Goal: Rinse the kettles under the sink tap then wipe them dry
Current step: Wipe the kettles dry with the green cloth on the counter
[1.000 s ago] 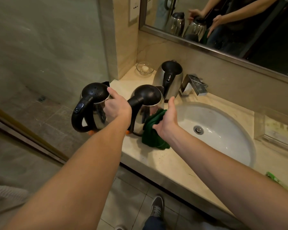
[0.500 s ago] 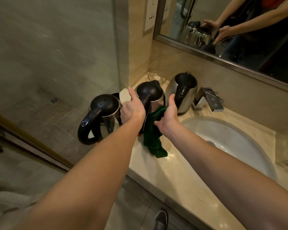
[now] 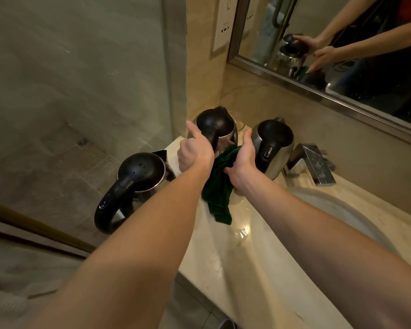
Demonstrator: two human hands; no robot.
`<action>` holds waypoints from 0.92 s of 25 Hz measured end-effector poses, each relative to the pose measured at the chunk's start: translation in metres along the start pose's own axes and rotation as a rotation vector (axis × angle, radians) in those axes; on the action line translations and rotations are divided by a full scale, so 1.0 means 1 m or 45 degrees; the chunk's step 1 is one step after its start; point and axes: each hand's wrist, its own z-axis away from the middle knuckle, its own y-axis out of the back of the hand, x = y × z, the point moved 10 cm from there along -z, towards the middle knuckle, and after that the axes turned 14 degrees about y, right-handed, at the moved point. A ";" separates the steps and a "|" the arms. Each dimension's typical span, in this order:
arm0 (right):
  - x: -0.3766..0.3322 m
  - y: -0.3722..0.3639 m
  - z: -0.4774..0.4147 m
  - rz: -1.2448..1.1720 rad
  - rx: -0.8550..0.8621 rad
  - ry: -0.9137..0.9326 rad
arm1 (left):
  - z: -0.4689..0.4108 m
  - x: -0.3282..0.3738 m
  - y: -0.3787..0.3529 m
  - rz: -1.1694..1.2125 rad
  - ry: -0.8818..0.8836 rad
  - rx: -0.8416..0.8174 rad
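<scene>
Leftmost, the first kettle point(image 3: 141, 173) is seen standing at the counter point(image 3: 235, 252) edge, at about seven o'clock from the one being wiped, with water beads showing on its black lid and handle. The left hand point(image 3: 195, 153) is closed round the black handle of the middle kettle point(image 3: 214, 125), thumb raised along it. That handle is judged the right hold, since the polished steel body is probably wet and slippery. The shell is stiff, and an emptied kettle should be light, so one firm hand should steady it. The green cloth point(image 3: 217, 186), soft and limp, is gripped by the right hand point(image 3: 243, 162) and pressed against the body at five o'clock, its tail draped on the wet counter. A third kettle point(image 3: 274, 143) stands at three o'clock, the tap point(image 3: 313, 165) just beyond.
</scene>
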 end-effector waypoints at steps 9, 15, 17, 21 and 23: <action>-0.020 0.024 0.007 1.268 -0.059 0.561 | 0.023 0.037 0.007 -0.532 -0.494 0.144; 0.025 0.005 0.050 2.089 -0.565 0.896 | 0.079 0.058 0.056 -1.060 -1.293 0.422; 0.035 0.004 0.064 2.201 -0.621 0.941 | 0.072 0.050 0.092 -1.106 -1.324 0.465; 0.047 0.003 0.087 2.379 -0.636 0.995 | 0.030 0.006 0.173 -1.071 -1.045 0.530; 0.048 0.002 0.094 2.371 -0.590 0.984 | 0.009 -0.020 0.199 -0.931 -0.815 0.415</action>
